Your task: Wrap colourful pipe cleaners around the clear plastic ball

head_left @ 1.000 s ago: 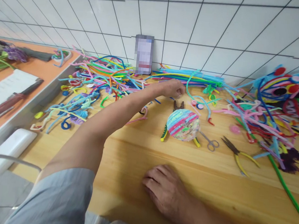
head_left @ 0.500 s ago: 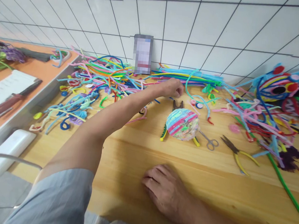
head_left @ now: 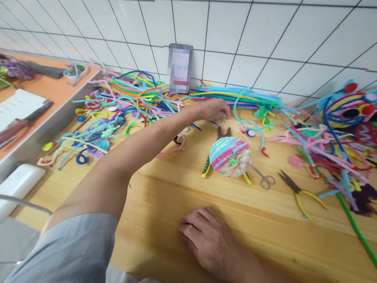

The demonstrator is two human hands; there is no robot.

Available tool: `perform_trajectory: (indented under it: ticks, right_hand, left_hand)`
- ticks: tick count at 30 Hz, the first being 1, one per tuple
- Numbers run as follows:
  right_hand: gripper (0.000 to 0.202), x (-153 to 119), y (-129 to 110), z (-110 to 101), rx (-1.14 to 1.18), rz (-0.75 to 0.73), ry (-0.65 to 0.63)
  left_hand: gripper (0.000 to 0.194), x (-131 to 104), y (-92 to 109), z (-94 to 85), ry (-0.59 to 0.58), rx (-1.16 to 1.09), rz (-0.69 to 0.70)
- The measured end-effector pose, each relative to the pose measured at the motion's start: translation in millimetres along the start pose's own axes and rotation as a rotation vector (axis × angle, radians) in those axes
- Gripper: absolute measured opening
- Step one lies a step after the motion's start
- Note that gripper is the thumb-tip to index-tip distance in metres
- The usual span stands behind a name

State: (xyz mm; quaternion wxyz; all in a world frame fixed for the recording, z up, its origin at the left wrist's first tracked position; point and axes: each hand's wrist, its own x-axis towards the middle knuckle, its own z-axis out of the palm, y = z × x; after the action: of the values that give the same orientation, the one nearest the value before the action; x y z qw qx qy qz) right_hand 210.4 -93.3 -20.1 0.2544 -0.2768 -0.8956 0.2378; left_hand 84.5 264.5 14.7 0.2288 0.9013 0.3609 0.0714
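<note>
My left hand [head_left: 216,110] reaches over the table toward the back, its fingers pinched downward at a tiny shiny thing [head_left: 224,122] too small to name. Just in front of it lie pliers with dark jaws [head_left: 224,131] and green-yellow handles. A ball wrapped in blue, pink and white pipe cleaners [head_left: 229,156] rests on top of the pliers, hiding their middle. My right hand [head_left: 208,241] rests on the wood near the front edge, fingers curled together, with nothing seen in it. Small scissors [head_left: 267,181] stick out from beside the ball.
Yellow-handled pliers [head_left: 300,194] lie to the right. Loose pipe cleaners [head_left: 139,94] pile up at the back left, and more [head_left: 327,150] at the right beside a colourful figure [head_left: 348,105]. A phone [head_left: 179,68] leans on the tiled wall. A white power strip [head_left: 6,195] stands at left.
My left hand has turned slightly at the same spot, and a tiny shiny thing now shows below its fingertips. My right hand and the ball have stayed put.
</note>
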Motion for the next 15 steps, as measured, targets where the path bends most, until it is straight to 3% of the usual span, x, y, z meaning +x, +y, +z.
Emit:
perform_trajectory:
  ticks: [15]
  right_hand:
    - [0.013,0.2,0.0,0.0,0.008,0.010,-0.009]
  left_hand:
    - [0.031,-0.9,2.7,1.9,-0.028,0.008,-0.004]
